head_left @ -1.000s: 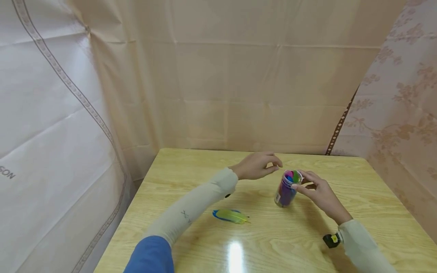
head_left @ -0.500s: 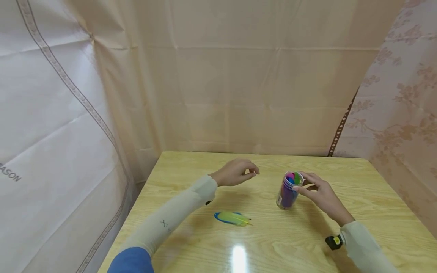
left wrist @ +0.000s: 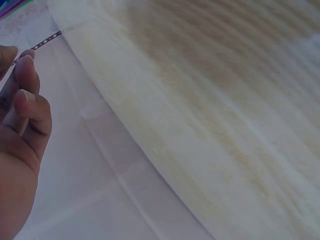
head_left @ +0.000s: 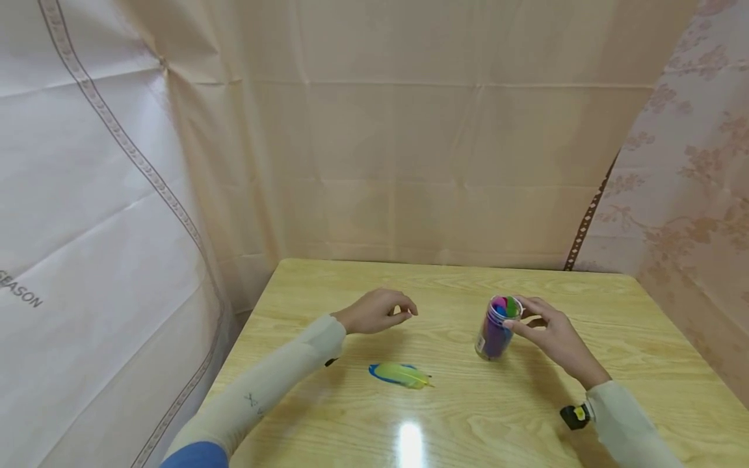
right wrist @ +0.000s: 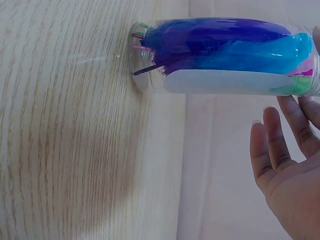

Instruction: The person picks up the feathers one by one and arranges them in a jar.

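Note:
A clear jar (head_left: 495, 331) filled with purple, blue, pink and green feathers stands on the table. My right hand (head_left: 554, 335) grips it near the open rim between thumb and fingers. In the right wrist view, quills show at the bottom of the jar (right wrist: 225, 50), and the other fingers of the right hand (right wrist: 295, 170) spread below it. Left of the jar lies a yellow-green feather (head_left: 404, 375), overlapping a blue feather (head_left: 374, 371). My left hand (head_left: 376, 312) hovers behind these feathers, fingers loosely curled, with nothing visible in it.
The wooden table (head_left: 480, 416) has a bright light reflection near its front. A beige cloth (head_left: 374, 162) hangs behind it, with a white cloth (head_left: 105, 227) on the left and a flowered cloth (head_left: 696, 214) on the right.
My left hand has moved away from the jar's mouth, left and toward me. The right hand keeps its grip on the jar. The loose feathers stay where they were.

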The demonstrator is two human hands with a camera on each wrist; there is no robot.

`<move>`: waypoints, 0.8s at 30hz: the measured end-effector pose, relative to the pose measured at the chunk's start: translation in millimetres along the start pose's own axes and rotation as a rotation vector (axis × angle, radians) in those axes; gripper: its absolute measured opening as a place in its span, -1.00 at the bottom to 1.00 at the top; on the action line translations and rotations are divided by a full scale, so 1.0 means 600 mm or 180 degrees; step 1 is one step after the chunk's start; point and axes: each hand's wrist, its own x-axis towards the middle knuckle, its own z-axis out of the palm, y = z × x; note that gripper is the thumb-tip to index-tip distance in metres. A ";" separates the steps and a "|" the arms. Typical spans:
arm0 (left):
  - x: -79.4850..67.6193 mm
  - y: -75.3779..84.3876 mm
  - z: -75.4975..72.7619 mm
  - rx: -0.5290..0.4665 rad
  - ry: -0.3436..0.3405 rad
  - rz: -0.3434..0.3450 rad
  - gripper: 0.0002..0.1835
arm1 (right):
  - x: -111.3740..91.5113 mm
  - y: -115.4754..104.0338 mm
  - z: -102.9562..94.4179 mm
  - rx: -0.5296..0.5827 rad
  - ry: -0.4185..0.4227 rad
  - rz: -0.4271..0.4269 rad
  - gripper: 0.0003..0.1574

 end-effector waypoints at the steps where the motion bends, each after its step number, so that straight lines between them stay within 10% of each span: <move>1: -0.005 -0.003 0.002 -0.0029 -0.0021 -0.0003 -0.78 | 0.000 0.000 0.000 -0.0006 0.0011 -0.0021 -0.25; 24: -0.097 -0.015 0.034 -0.0437 -0.0534 -0.0272 -0.71 | 0.001 0.003 0.001 -0.0031 0.0038 0.0010 -0.24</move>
